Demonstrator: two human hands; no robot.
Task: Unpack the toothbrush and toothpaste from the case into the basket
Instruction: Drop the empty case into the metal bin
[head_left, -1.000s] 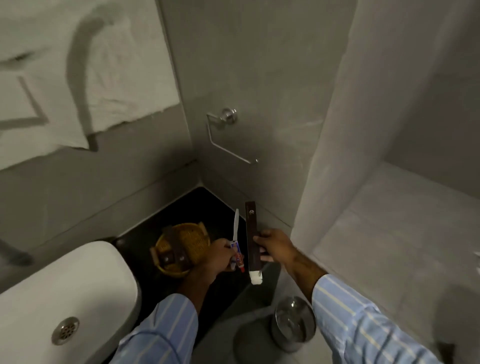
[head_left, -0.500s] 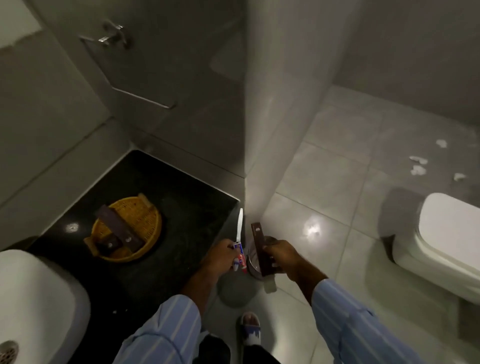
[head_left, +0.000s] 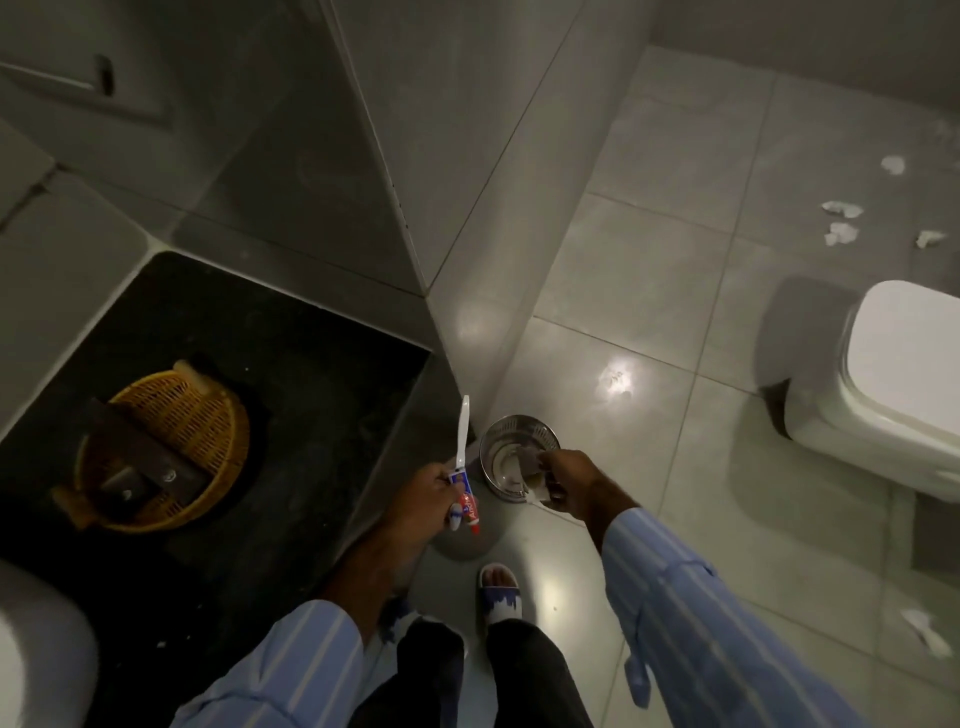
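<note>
My left hand (head_left: 427, 493) grips a white toothbrush (head_left: 462, 431) pointing up and a small red, white and blue toothpaste tube (head_left: 466, 510) hanging below the fist. My right hand (head_left: 574, 479) holds a dark brown case part with a white end (head_left: 535, 475), lowered over the open steel bin (head_left: 515, 453) on the floor. The yellow wicker basket (head_left: 208, 415) sits on the dark counter at the left, well apart from both hands. A dark brown case piece (head_left: 148, 457) with a snap lies across the basket.
A black stone counter (head_left: 291, 374) ends at a grey wall corner (head_left: 415, 234). A white basin edge (head_left: 36, 654) is at the lower left and a white toilet (head_left: 893, 384) at the right. Paper scraps (head_left: 841, 221) lie on the tiled floor. My sandalled foot (head_left: 500, 592) stands near the bin.
The view swung down and right toward the floor. My right hand lowered the brown case part from upright beside the toothbrush down over the steel bin. My left hand keeps its grip.
</note>
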